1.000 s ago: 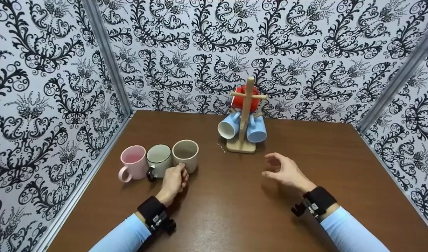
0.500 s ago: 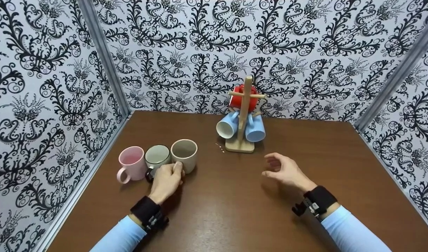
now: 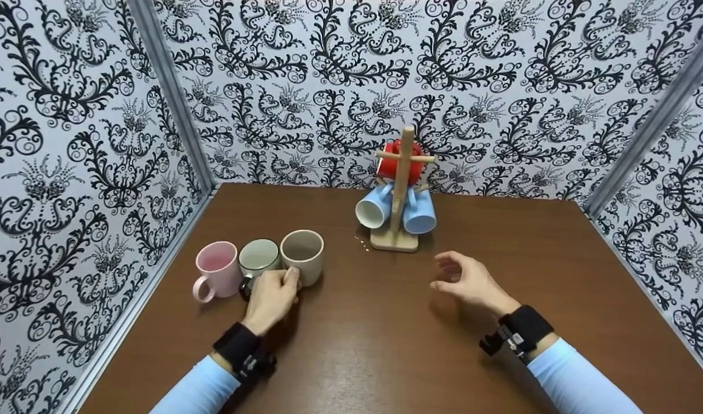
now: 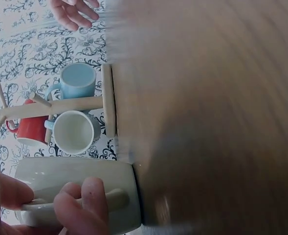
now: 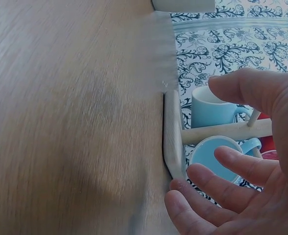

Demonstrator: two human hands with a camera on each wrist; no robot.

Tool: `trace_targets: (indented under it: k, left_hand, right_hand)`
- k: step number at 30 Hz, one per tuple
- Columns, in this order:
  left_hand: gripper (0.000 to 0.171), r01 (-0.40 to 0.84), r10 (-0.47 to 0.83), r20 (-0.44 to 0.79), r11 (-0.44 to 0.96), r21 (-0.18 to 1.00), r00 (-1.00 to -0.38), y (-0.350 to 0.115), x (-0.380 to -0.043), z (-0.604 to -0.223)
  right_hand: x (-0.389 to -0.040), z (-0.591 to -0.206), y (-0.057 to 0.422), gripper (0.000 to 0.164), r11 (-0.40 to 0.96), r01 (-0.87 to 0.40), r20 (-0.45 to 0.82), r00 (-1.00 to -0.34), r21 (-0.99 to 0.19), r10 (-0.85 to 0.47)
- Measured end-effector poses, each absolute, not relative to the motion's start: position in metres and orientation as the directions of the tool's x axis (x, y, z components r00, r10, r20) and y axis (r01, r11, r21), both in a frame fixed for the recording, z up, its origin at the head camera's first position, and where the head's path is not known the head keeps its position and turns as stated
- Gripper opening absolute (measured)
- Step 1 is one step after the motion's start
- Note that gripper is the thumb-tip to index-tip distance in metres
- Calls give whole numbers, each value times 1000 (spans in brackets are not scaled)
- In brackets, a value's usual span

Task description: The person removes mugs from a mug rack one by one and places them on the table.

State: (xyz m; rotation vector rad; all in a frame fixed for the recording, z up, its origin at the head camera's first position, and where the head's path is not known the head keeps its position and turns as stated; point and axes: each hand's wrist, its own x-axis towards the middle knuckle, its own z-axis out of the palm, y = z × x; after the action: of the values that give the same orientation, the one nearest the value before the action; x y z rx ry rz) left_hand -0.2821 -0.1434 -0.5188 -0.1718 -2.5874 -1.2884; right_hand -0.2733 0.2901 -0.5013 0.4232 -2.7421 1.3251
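My left hand point(image 3: 272, 297) grips the handle of a beige mug point(image 3: 303, 253), which stands upright on the table; the left wrist view shows fingers curled round that handle point(image 4: 117, 199). Left of it, touching or nearly so, stands a pale green mug point(image 3: 259, 255) with a dark rim and black handle, partly hidden by the hand. A pink mug point(image 3: 218, 267) is at the row's left end. My right hand point(image 3: 472, 282) hovers above the table with fingers loosely bent, holding nothing. A wooden mug tree point(image 3: 403, 201) stands behind, between the hands.
Two light blue mugs, one on the left point(image 3: 374, 207) and one on the right point(image 3: 420, 213), hang low on the mug tree. A red mug point(image 3: 390, 167) hangs higher. Small white specks point(image 3: 362, 244) lie beside its base. Patterned walls point(image 3: 472, 86) enclose the brown table point(image 3: 374, 356).
My left hand has shifted slightly left and its thumb now lies over the beige mug's handle. The mug has stayed about where it was. My right hand has hardly moved.
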Motion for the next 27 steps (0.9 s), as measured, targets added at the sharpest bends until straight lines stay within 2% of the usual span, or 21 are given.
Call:
trace_targets:
  k: [4, 11, 14, 21, 24, 26, 27]
  left_hand:
    - [45, 232, 9, 293, 637, 735, -956, -144, -282, -518]
    - [51, 293, 52, 390, 752, 590, -919, -146, -279, -510]
    - [46, 297, 65, 409, 791, 535, -910, -147, -277, -504]
    - [28, 255, 31, 454, 860, 441, -890, -150, -269, -495]
    - [22, 243, 13, 479, 873, 423, -878, -151, -264, -494]
    - [21, 255, 12, 510, 876, 409, -860, -151, -261, -495]
    - [20, 264, 15, 529, 879, 398, -849, -150, -259, -495]
  right_hand:
    - [-277, -501, 291, 55, 575, -266, 170, -962, -774, -215]
    - [-287, -500, 293, 57, 536, -242, 156, -967, -809, -201]
    - [-291, -497, 295, 54, 510, -227, 154, -971, -829, -182]
    - [-295, -476, 302, 53, 383, -116, 63, -987, -916, -149]
    - [-311, -482, 316, 59, 327, -91, 42, -987, -941, -153]
    - [-338, -507, 337, 64, 245, -68, 27, -986, -967, -167]
    - [-350, -518, 347, 61, 204, -58, 20, -983, -977, -184]
